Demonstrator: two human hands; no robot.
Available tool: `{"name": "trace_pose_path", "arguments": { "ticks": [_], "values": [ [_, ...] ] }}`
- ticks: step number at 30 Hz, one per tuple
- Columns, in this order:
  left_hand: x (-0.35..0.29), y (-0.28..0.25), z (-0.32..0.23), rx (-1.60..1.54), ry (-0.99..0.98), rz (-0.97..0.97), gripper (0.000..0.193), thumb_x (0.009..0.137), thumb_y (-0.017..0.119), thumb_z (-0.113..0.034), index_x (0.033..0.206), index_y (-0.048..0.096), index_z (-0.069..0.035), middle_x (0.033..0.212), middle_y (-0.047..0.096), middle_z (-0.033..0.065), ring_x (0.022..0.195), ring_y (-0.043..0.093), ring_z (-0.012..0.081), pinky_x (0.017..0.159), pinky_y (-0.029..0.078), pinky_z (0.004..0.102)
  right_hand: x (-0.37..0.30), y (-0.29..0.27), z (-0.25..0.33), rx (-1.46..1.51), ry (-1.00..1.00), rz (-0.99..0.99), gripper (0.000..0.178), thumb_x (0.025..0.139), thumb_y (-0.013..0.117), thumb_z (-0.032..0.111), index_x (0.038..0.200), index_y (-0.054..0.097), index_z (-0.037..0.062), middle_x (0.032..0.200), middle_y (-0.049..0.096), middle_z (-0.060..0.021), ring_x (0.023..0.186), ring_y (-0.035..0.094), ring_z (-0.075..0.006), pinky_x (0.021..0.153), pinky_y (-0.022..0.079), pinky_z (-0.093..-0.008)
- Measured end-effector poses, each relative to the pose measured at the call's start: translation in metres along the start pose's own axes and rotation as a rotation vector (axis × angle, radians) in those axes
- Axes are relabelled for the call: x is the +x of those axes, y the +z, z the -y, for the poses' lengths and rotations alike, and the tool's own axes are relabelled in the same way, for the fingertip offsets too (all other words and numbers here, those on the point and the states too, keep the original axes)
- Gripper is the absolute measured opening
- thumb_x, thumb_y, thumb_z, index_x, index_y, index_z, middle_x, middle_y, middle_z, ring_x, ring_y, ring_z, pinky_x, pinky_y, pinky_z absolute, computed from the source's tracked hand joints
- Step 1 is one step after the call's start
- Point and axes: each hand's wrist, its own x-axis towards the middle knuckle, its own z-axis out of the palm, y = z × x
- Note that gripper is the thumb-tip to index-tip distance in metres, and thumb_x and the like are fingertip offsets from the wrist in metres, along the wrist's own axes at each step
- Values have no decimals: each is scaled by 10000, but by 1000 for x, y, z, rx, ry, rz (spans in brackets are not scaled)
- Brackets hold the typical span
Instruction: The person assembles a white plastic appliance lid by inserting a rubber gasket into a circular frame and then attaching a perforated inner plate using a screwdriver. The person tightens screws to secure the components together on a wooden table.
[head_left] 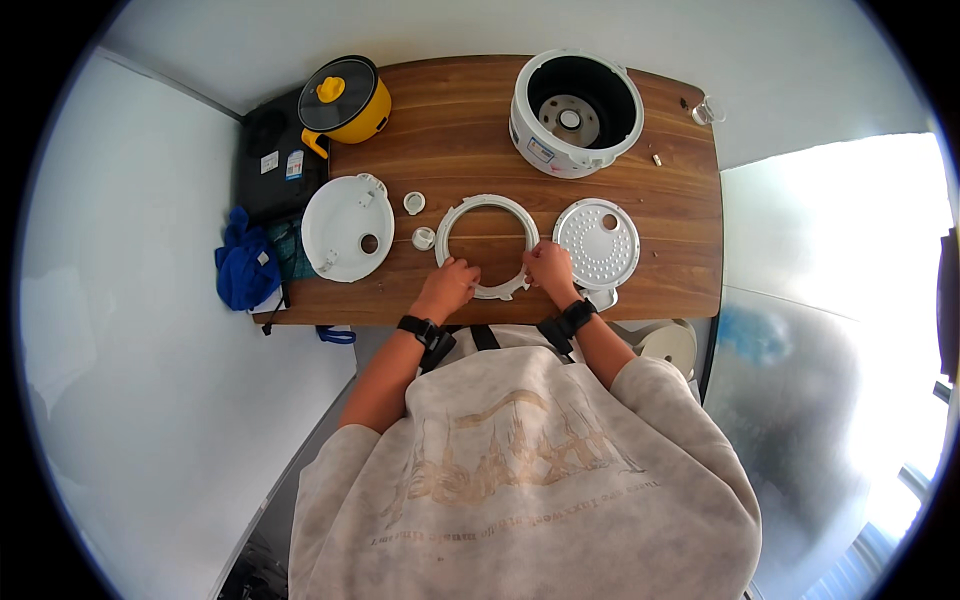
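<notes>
Both hands gripping white plastic ring frame [487,246] lying flat at near-centre of brown wooden counter [690,240]: left hand [447,285] fingers clamping near-left rim, right hand [549,268] fingers clamping near-right rim. Disassembly looking well advanced: round white lid cover [346,227], perforated round metal plate [597,242], two small white caps [414,203] lying apart; open white cooker body [575,100] sitting behind.

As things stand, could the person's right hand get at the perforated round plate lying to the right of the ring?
Probably yes. The right hand rests on the white ring at its right side, and the perforated plate lies flat just beside it on the wooden table, with nothing between them. The hand would have to let go of the ring first.
</notes>
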Motion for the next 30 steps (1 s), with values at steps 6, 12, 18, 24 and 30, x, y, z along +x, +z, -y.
{"name": "trace_pose_path", "arguments": {
  "ticks": [6,12,18,24,30],
  "values": [
    [2,-3,1,83,64,-78,134,712,727,-113,821,653,-144,857,599,19,956,562,238,784,502,399,0,4,-1,122,0,-51,201,872,624,162,751,585,6,598,665,-104,519,689,-181,451,548,-304],
    [3,-6,-1,126,51,-14,141,724,731,-128,837,654,-161,855,606,1,967,569,223,847,451,411,10,6,2,-126,-112,-150,219,874,619,196,765,586,10,686,659,-196,645,670,-361,620,536,-450],
    [6,4,-7,142,70,-51,192,787,682,-102,962,628,-159,894,603,24,995,586,246,911,424,421,28,1,13,-325,-263,-255,215,862,643,221,823,603,13,802,669,-220,793,643,-433,690,513,-521],
    [18,2,-9,54,44,-68,143,820,631,-71,954,607,-117,901,618,47,976,604,267,843,465,439,44,-12,25,-336,-289,-208,239,851,665,241,850,606,9,816,676,-216,819,646,-431,719,517,-516],
    [15,-6,-3,74,52,-94,86,806,655,-104,884,622,-114,862,623,59,930,614,268,778,482,431,31,-17,16,-226,-228,-184,280,825,674,281,829,596,12,872,689,-210,851,653,-429,758,522,-506]
  ]
}}
